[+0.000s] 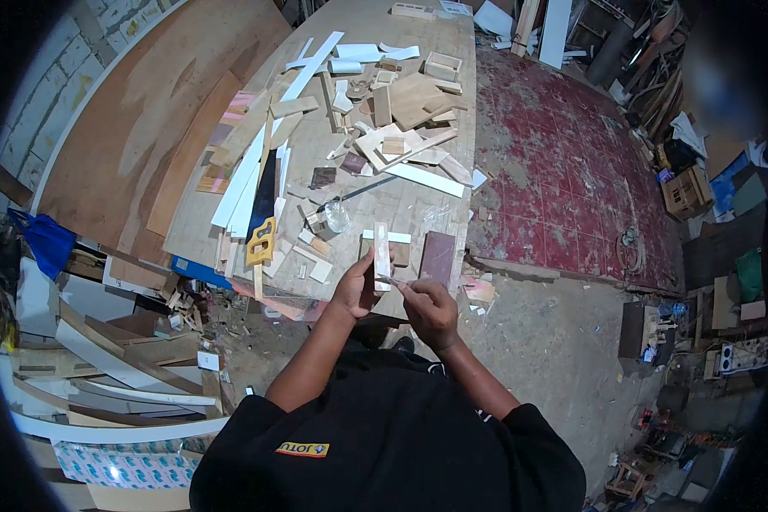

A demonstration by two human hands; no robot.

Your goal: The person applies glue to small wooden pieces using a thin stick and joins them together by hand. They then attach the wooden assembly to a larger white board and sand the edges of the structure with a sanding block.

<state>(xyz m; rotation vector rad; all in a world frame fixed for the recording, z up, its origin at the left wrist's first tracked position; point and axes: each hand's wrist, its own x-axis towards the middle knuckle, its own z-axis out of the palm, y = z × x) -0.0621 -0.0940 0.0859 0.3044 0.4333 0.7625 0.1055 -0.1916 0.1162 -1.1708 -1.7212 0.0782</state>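
Observation:
My left hand (354, 288) is closed around the side of a narrow pale wooden piece (382, 252) with whitish patches on its upper face. It is held over the near end of the workbench (358, 192). My right hand (433, 312) pinches a small thin tool (389, 280), its tip at the lower end of the wooden piece; its kind is too small to make out. Just right of the wood lies a reddish-brown flat block (437, 257). A clear container (335, 218) stands beyond my left hand.
A yellow-handled handsaw (262, 242) lies at the bench's left. Offcuts, white strips (427, 179) and a small wooden box (443, 66) crowd the far part. Large boards (128, 128) lean on the left wall. Curved panels (119, 367) are stacked at lower left.

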